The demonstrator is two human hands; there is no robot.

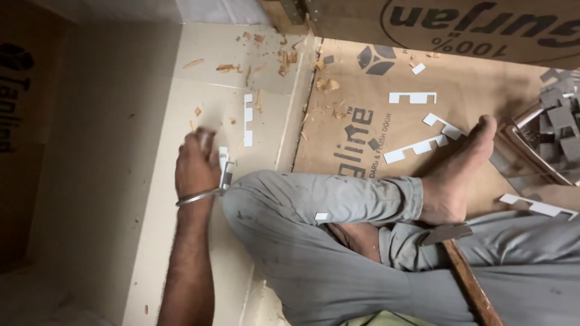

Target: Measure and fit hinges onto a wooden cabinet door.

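My left hand (196,164) rests knuckles-up on a beige board (121,181) on the floor, with a metal bangle (194,197) round the wrist. Its fingers are curled. A small white and grey notched strip (225,169) lies against the thumb side of the hand; whether the hand grips it is unclear. Another white notched strip (248,119) lies on the board just beyond the hand. My right hand is out of view. My bent legs in grey trousers (314,241) and a bare foot (459,175) fill the lower right.
Several white notched strips (417,148) lie on a brown printed sheet (362,96). Wood chips (284,57) are scattered at the top. A pile of grey pieces (559,121) sits at the right edge. A wooden-handled tool (468,274) with a metal blade lies across my lap.
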